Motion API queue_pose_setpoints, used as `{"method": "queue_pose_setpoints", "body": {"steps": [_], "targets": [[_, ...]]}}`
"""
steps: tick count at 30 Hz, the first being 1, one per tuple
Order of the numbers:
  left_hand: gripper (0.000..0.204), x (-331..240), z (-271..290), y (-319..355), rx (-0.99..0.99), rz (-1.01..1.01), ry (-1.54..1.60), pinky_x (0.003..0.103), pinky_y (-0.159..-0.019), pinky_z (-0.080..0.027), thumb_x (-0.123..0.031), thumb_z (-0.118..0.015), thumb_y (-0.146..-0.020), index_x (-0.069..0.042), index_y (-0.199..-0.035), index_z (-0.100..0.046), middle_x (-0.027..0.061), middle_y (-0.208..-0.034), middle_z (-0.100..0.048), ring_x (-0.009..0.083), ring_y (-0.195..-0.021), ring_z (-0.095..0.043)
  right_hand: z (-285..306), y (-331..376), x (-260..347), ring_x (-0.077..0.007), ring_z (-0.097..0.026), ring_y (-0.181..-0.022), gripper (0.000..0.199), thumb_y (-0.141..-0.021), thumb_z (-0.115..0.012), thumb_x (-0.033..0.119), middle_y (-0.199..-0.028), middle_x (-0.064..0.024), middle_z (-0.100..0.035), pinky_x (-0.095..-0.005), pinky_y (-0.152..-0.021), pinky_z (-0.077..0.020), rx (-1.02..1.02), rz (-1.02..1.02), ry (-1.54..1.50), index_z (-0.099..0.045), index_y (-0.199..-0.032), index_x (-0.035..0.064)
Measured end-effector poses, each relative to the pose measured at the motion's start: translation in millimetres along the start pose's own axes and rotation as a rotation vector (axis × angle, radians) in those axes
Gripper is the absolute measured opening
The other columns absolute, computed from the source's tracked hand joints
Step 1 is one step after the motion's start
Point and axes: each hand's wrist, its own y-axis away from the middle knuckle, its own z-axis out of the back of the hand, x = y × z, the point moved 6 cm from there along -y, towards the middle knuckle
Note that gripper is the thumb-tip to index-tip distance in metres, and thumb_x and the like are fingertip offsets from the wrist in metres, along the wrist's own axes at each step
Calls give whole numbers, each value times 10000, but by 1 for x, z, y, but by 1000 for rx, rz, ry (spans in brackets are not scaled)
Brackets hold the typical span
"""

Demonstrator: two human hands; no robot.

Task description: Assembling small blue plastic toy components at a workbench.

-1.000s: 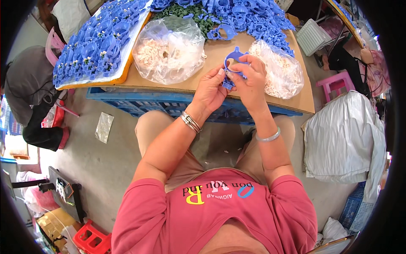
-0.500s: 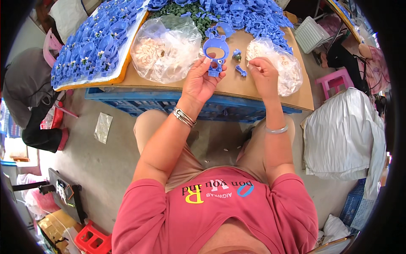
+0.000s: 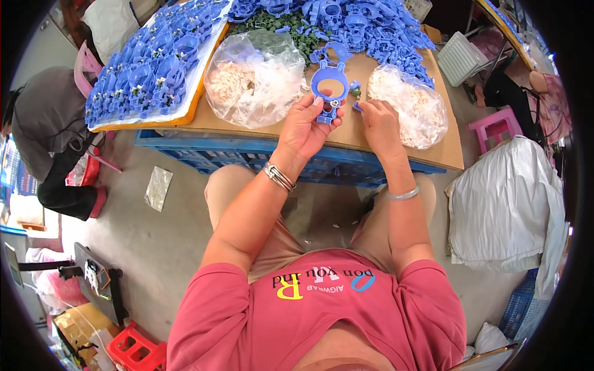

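My left hand (image 3: 307, 127) grips a blue plastic part (image 3: 328, 83) by its narrow lower end, above the near edge of the cardboard tabletop. The part has a large open ring with small ears, and a second blue loop shows just beyond it. My right hand (image 3: 381, 127) has its fingers together at a small blue plastic piece (image 3: 357, 106) on the cardboard, partly covered by the fingertips. Just beyond that piece lies a small dark green and blue part (image 3: 355, 90). A clear bag of pale small pieces (image 3: 409, 105) rests right beside my right hand.
Another clear bag of pale pieces (image 3: 250, 80) lies left of my left hand. Blue parts (image 3: 365, 31) and dark green pieces (image 3: 272, 26) are heaped at the back. An orange-edged tray (image 3: 185, 117) carries rows of blue assemblies. A person in dark clothes (image 3: 49, 117) is at the left.
My right hand has moved down and slightly left to the small blue piece, which its fingertips now partly cover. My left hand still holds the ringed part. The whole view has shifted slightly.
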Motion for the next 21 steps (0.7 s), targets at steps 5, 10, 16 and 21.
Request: {"method": "queue_pose_setpoints", "body": {"steps": [5, 10, 16, 21], "targets": [[206, 0, -2, 1, 30, 28, 49, 357, -686, -479, -143, -465, -880, -15, -1035, -510, 173, -946, -575, 258, -791, -577, 0, 0, 0, -295, -546, -802, 136, -699, -569, 20, -819, -111, -595, -369, -712, -445, 16, -8, 12, -603, -830, 39], [182, -8, 9, 0, -76, -102, -163, 310, -616, -491, -87, -503, -852, -30, -1024, -515, 155, -917, -587, 224, -728, -589, -1, 0, 1, -288, -546, -796, 130, -687, -584, 37, -810, -101, -594, -371, -708, -445, -9, -3, 6, -600, -815, 50], [164, -14, 13, -2, -110, -90, -83, 306, -615, -489, -110, -516, -850, -22, -988, -521, 180, -919, -581, 225, -726, -582, 3, 0, 1, -287, -548, -814, 165, -664, -609, 56, -829, -104, -593, -375, -714, -442, -18, -18, -22, -606, -829, 56], [181, -12, 9, 0, -117, -61, -41, 318, -595, -490, -174, -518, -859, -23, -958, -521, 143, -841, -596, 237, -706, -593, 15, -1, 5, -285, -556, -794, 141, -702, -611, 72, -851, -112, -597, -366, -709, -439, -188, 29, -130, -607, -839, 39]]}}
